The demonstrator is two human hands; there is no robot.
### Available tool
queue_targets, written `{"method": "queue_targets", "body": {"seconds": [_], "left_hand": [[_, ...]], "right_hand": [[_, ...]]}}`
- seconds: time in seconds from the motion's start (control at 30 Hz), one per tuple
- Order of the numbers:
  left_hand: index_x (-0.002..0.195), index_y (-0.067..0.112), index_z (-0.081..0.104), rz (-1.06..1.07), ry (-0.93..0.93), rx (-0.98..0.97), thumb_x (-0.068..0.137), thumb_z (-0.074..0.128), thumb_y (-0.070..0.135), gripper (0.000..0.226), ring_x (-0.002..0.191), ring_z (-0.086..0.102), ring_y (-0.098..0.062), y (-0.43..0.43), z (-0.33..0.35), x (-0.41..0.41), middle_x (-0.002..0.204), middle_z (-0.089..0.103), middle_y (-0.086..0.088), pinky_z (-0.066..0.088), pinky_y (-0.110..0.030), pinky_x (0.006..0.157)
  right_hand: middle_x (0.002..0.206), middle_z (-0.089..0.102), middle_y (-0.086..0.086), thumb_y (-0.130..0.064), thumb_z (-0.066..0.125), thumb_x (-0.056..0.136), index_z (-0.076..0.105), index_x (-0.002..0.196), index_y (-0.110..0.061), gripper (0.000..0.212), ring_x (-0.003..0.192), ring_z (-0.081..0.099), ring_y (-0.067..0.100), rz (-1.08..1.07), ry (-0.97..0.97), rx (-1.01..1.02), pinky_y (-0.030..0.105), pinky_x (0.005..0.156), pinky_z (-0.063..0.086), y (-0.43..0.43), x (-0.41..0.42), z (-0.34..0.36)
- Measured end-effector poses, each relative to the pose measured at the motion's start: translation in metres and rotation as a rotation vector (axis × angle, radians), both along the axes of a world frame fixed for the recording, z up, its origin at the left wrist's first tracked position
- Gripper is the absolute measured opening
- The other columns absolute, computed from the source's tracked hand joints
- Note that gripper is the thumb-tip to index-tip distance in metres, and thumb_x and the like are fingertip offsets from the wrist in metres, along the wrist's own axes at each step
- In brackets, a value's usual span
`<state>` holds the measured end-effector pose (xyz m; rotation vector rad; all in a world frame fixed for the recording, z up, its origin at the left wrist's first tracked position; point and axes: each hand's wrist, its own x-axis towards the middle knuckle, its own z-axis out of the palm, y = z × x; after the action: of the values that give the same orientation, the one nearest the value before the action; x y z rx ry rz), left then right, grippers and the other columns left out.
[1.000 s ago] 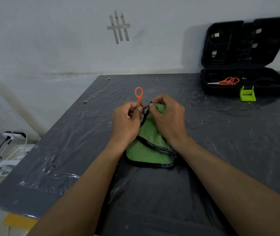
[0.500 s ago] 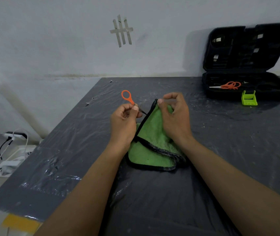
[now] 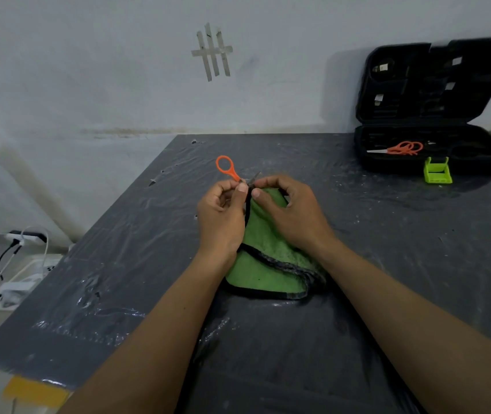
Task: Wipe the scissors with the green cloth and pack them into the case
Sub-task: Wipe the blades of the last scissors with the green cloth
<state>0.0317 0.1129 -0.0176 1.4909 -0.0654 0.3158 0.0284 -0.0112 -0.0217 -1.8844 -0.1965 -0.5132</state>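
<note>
Scissors (image 3: 232, 171) slant handle up-left, pinched by the left hand (image 3: 221, 216); right hand (image 3: 295, 213) pinches green cloth (image 3: 268, 264) round the blade.

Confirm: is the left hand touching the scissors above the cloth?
Touching. Head view shows the left hand pinching the scissors just below their orange ring.

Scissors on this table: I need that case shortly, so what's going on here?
A person is wiping orange-handled scissors. The left hand grips them near the handle, while the right hand pinches the top of the green cloth at the blades; the rest of the cloth lies on the table. A second orange pair already lies in the open black case, far right. This pair is not packed yet.
</note>
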Motion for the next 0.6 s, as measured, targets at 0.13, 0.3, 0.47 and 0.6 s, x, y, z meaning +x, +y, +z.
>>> {"method": "queue_targets", "body": {"seconds": [0.13, 0.3, 0.47, 0.6], "left_hand": [[0.088, 0.019, 0.067, -0.014, 0.009, -0.028, 0.09, 0.062, 0.016, 0.006, 0.077, 0.06, -0.011, -0.0016, 0.0003, -0.0005, 0.086, 0.069, -0.001, 0.047, -0.031, 0.075], [0.097, 0.008, 0.067, 0.001, 0.009, -0.04, 0.09, 0.061, 0.012, 0.01, 0.078, 0.059, -0.011, -0.0047, 0.0023, -0.0036, 0.087, 0.068, -0.004, 0.049, -0.031, 0.076], [0.088, 0.015, 0.067, 0.038, 0.019, -0.064, 0.089, 0.062, 0.011, 0.007, 0.074, 0.06, -0.007, -0.0045, 0.0017, -0.0014, 0.082, 0.068, 0.001, 0.048, -0.022, 0.07], [0.084, 0.019, 0.067, 0.039, 0.039, -0.06, 0.09, 0.062, 0.012, 0.011, 0.069, 0.057, -0.008, -0.003, 0.0017, -0.0009, 0.078, 0.066, -0.001, 0.047, -0.019, 0.062]], "right_hand": [[0.099, 0.069, -0.006, -0.029, 0.065, 0.089, 0.069, 0.099, -0.017, 0.016, 0.094, 0.062, 0.004, -0.016, -0.005, -0.046, 0.018, 0.083, 0.047, 0.0017, -0.002, 0.0007], [0.094, 0.069, -0.005, -0.024, 0.065, 0.09, 0.069, 0.094, -0.014, 0.012, 0.09, 0.063, 0.006, -0.016, -0.019, -0.08, 0.021, 0.081, 0.048, 0.0023, -0.0026, 0.0019], [0.09, 0.068, -0.004, -0.025, 0.065, 0.089, 0.069, 0.089, -0.015, 0.01, 0.084, 0.061, 0.007, -0.032, -0.016, -0.117, 0.014, 0.071, 0.043, 0.0041, -0.0017, 0.0037], [0.087, 0.066, -0.005, -0.024, 0.066, 0.089, 0.068, 0.086, -0.015, 0.009, 0.081, 0.058, 0.006, -0.045, -0.026, -0.151, 0.007, 0.069, 0.038, 0.0041, -0.0022, 0.0041]]}}
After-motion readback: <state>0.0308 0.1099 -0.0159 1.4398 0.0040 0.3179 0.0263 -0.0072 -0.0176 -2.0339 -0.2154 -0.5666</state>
